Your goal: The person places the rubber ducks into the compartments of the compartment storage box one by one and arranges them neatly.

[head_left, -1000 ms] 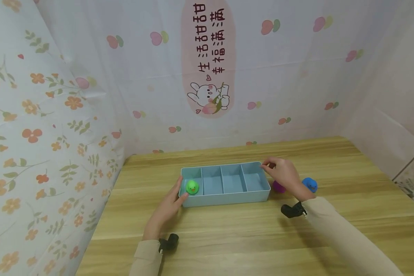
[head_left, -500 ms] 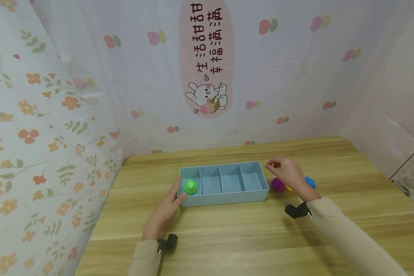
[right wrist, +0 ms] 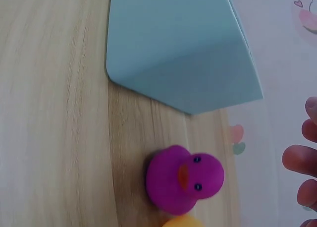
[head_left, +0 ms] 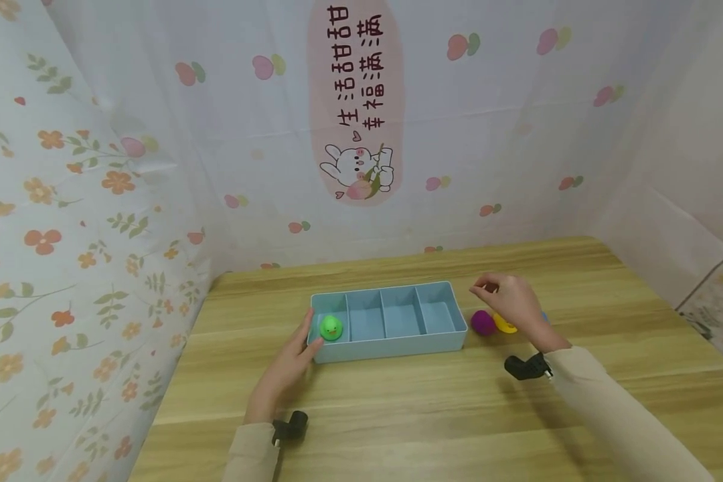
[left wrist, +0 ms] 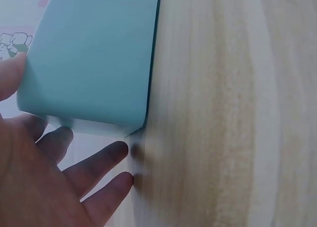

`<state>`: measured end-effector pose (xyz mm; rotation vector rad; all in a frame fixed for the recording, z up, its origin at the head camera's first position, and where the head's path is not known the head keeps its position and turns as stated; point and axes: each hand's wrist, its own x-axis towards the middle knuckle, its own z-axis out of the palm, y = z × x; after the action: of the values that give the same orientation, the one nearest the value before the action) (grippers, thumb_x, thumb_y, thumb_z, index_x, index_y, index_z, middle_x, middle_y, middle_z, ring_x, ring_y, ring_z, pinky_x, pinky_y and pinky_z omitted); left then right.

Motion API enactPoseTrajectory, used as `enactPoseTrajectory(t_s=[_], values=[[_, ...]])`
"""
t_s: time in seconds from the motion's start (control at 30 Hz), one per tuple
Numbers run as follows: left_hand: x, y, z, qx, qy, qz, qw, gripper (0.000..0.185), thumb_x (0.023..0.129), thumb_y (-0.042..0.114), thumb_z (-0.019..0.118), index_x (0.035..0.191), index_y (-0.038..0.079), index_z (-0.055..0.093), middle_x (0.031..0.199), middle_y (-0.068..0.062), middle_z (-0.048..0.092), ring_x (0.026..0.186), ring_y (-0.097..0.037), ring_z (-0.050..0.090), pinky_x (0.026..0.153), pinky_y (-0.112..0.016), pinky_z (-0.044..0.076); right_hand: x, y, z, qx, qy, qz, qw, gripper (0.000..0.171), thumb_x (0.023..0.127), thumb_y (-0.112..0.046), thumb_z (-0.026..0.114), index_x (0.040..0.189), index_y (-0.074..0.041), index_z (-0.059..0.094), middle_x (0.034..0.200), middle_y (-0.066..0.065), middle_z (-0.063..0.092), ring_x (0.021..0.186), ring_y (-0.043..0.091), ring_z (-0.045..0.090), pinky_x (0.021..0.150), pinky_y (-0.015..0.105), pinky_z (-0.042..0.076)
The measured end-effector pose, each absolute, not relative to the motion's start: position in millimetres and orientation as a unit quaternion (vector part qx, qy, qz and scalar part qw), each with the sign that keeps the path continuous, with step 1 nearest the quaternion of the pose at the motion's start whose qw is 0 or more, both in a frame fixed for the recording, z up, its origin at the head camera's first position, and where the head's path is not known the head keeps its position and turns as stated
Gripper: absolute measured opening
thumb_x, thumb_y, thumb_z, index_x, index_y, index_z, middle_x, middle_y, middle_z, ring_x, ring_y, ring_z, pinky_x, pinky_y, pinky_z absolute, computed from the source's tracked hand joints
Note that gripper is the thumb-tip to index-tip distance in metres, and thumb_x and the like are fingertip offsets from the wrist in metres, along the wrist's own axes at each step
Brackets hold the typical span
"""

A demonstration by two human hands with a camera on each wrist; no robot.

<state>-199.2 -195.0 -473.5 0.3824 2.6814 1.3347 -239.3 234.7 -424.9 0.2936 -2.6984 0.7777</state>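
Note:
At the left end of a light-blue four-section box [head_left: 391, 345], my left hand [head_left: 286, 365] touches the wall with spread fingers, its thumb at the front rim. In the left wrist view, fingertips [left wrist: 116, 150] lie beside the box's lower corner. A green rubber duck [head_left: 331, 329] sits in the leftmost compartment; the other compartments hold nothing. My right hand [head_left: 512, 304] hovers off the box's right end, fingers loosely curled, nothing seen in them. Below it, a purple rubber duck [right wrist: 185, 180] stands close to the box, with a yellow duck [head_left: 505, 323] beside it.
A blue toy [head_left: 544, 316] is mostly hidden behind my right wrist. The wood-grain table [head_left: 397, 415] reaches back to a printed white curtain [head_left: 241, 134], with more curtain at both sides. Dark cameras [head_left: 292, 426] are strapped at both wrists.
My right hand has drawn away from the box's right rim, rightward, uncovering the purple and yellow ducks. The left hand keeps its place at the box. The head view has shifted slightly.

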Motion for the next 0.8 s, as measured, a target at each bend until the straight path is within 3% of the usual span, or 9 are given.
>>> enactPoseTrajectory(t_s=[0.23, 0.8], values=[[-200.6, -195.6, -474.9, 0.129, 0.891, 0.432, 0.059, 0.067, 0.102, 0.033, 0.045, 0.156, 0.016, 0.009, 0.162, -0.009, 0.011, 0.149, -0.032, 0.013, 0.12, -0.052, 0.015, -235.5, 249.4, -426.4, 0.082, -0.95, 0.26, 0.153, 0.021, 0.09, -0.027, 0.067, 0.088, -0.006, 0.071, 0.073, 0.006, 0.068, 0.064, 0.017, 0.054, 0.054, 0.023, 0.042], [-198.8, -194.7, -472.1, 0.125, 0.893, 0.428, 0.063, 0.067, 0.102, 0.034, 0.044, 0.156, 0.015, 0.007, 0.162, -0.011, 0.011, 0.148, -0.033, 0.013, 0.12, -0.051, 0.014, -221.9, 285.0, -429.9, 0.055, -0.955, 0.244, 0.162, 0.023, 0.09, -0.028, 0.066, 0.088, -0.005, 0.071, 0.073, 0.008, 0.067, 0.057, 0.013, 0.051, 0.049, 0.023, 0.038]])
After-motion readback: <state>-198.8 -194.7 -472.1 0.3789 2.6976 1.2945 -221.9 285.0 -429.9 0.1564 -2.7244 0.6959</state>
